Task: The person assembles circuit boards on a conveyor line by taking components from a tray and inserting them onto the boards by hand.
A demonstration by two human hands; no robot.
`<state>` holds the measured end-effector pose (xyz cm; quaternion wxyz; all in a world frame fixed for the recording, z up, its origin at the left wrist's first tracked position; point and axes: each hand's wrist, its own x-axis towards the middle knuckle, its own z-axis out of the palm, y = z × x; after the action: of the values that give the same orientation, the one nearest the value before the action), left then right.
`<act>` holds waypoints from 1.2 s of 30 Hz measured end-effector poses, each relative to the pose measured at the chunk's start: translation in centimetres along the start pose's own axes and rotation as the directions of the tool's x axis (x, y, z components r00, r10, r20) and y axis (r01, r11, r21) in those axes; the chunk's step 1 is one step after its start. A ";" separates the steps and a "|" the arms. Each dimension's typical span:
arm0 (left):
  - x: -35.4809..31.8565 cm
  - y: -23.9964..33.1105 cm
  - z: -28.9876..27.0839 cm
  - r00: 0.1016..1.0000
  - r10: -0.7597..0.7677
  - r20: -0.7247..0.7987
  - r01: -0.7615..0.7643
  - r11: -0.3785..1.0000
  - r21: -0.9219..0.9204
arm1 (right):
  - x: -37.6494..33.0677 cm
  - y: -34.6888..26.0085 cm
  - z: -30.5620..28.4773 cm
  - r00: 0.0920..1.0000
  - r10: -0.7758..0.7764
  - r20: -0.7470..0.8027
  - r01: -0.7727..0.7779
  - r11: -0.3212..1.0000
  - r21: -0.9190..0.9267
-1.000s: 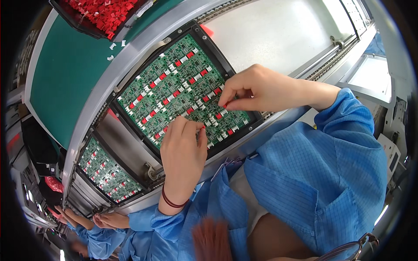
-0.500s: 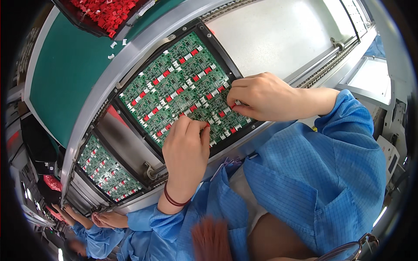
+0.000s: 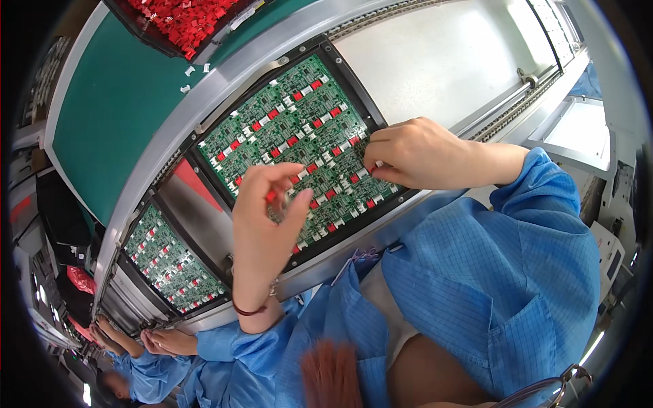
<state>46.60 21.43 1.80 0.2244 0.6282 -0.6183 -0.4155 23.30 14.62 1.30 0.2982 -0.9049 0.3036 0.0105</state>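
Observation:
A panel of green circuit boards (image 3: 238, 126) sits in a black frame, dotted with red and white connectors. My left hand (image 3: 255, 221) hovers over its near left part, thumb and index finger spread apart. Red bits show behind those fingers; whether they are on the board or in the hand is unclear. At the panel's right edge, my right hand (image 3: 422, 153) is closed, its fingertips pinched low over the boards. A small pale bit shows at the fingertips, but what they hold is mostly hidden.
A dark bin of red connectors (image 3: 187, 24) stands at the top left, with a few loose white connectors (image 3: 186, 88) on the green surface (image 3: 115, 115). A second framed panel (image 3: 170, 262) lies along the rail. Another person's hands (image 3: 166, 342) are at lower left.
My left hand has lifted off the panel, moved left and opened its fingers. My right hand stays at the right edge. The whole view has shifted slightly.

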 end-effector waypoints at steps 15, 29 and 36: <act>0.4 -1.5 -0.1 0.991 -0.057 0.119 0.132 0.420 -0.898 | 1.7 2.6 -1.4 0.992 0.091 0.092 -0.063 -0.284 0.957; 0.0 -2.0 -0.4 0.990 -0.077 0.117 0.139 0.453 -0.880 | 2.3 1.1 -1.9 0.975 0.177 0.137 -0.143 0.024 0.989; 0.2 -2.9 -1.0 0.985 -0.006 0.171 0.163 0.332 -0.929 | 1.8 1.0 -2.0 0.969 0.183 0.166 -0.206 0.228 0.952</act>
<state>49.12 21.41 -0.03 0.4802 0.3854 -0.2464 -0.7485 23.90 11.88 2.01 0.7862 -0.4896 0.3536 -0.1312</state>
